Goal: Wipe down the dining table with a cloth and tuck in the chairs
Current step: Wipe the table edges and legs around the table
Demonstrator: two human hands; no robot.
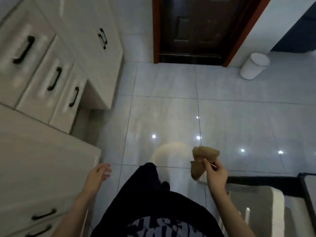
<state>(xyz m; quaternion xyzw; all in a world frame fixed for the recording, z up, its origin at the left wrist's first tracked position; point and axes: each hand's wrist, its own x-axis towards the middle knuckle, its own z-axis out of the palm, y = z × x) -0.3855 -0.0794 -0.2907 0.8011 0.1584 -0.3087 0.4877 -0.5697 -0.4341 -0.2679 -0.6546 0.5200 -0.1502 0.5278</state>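
1. State: the right hand (216, 173) pinches the crumpled tan-brown cloth (203, 158) between thumb and fingers (207, 164), at one bunched end only. The rest hangs free in the air above the glossy pale-grey tiled floor (171, 108). The left hand (98, 175) holds nothing, its fingers loosely spread, just beside the corner of the white drawer cabinet with black bar handles (42, 168).
2. Risk: the cloth drops. Cause: a light pinch on a small fold (most of the fabric lies outside the grip). It would land on the floor and pick up dirt before any wiping.
3. Risk: the left hand or hip knocks the cabinet corner. Cause: the person is passing close to it; motion blur suggests walking pace.
4. Risk: a slip. Cause: the floor is polished enough to mirror the ceiling lights. Wet or dry, cannot tell.
5. Risk: the right forearm or leg catches the black-framed, glossy-topped piece (256, 180) at the lower right (table or chair, cannot tell).
6. Judgement: wiping not yet begun. No surface here can be identified for certain as the dining table, and no chair is clearly seen. The view faces a dark wooden door (196, 26) and a white cylindrical bin (254, 65), so a wrong heading would cost time.
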